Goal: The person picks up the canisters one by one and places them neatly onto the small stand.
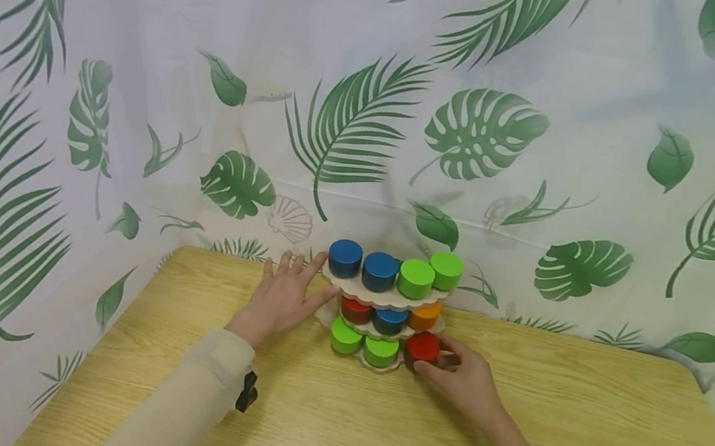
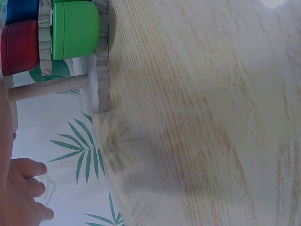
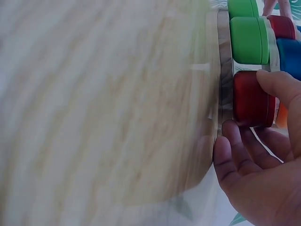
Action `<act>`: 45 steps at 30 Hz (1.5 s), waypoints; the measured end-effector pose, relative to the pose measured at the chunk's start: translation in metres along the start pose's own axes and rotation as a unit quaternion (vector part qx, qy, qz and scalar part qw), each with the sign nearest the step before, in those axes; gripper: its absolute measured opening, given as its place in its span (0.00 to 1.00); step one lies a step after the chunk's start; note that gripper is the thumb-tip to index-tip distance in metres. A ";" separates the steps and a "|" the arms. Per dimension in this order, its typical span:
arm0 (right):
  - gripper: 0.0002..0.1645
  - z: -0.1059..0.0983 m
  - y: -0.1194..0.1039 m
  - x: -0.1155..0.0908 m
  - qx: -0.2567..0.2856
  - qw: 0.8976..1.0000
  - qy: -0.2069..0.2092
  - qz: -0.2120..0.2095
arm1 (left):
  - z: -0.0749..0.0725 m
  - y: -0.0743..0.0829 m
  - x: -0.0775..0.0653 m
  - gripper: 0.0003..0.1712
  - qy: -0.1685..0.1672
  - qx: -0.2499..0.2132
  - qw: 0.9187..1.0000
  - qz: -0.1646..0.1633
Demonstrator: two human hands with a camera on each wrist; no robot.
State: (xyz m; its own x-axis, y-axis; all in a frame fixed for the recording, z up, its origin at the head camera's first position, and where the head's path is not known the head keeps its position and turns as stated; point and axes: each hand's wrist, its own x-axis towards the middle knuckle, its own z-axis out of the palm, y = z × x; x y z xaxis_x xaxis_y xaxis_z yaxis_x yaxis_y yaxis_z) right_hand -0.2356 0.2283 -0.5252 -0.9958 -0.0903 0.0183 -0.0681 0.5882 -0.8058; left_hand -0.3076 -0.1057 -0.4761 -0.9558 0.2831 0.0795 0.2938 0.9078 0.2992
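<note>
A three-tier wooden stand (image 1: 380, 298) with scalloped edges carries small round tins. My right hand (image 1: 471, 382) holds a red tin (image 1: 423, 348) at the right end of the bottom tier, thumb on its front and fingers behind it. In the right wrist view this red tin (image 3: 249, 99) sits against the bottom board, beside a green tin (image 3: 247, 40). My left hand (image 1: 281, 297) is at the stand's left side, fingers spread, with forefinger and thumb touching the top tier's edge. In the left wrist view, fingers (image 2: 30, 186) reach past the stand's wooden post (image 2: 51, 88).
Two blue tins (image 1: 379, 272) and two green tins (image 1: 416, 279) stand on the top tier. Red, blue and orange tins (image 1: 425, 314) fill the middle one. The stand is near the back edge of the wooden table (image 1: 331, 424), before a leaf-printed curtain (image 1: 371, 139).
</note>
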 end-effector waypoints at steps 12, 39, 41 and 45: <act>0.34 0.001 -0.001 0.003 0.001 1.000 0.000 0.013 | 0.001 0.001 -0.001 0.48 0.004 -0.001 1.000 0.002; 0.39 0.004 -0.003 0.008 0.008 1.000 0.002 0.013 | 0.002 0.002 0.000 0.48 -0.004 -0.011 1.000 0.001; 0.39 0.004 -0.003 0.007 0.006 1.000 0.002 0.013 | 0.003 0.002 0.000 0.48 -0.006 -0.010 1.000 0.001; 0.41 0.004 -0.004 0.008 0.001 1.000 -0.004 0.013 | 0.003 0.000 -0.001 0.48 -0.006 -0.004 1.000 0.002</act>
State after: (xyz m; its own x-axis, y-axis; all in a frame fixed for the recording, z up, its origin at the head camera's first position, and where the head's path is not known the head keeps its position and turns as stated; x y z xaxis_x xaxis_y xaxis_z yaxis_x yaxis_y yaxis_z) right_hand -0.2434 0.2222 -0.5245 -0.9966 -0.0816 -0.0065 -0.0429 0.5881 -0.8077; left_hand -0.3067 -0.1053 -0.4787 -0.9543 0.2909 0.0693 0.2978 0.9041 0.3065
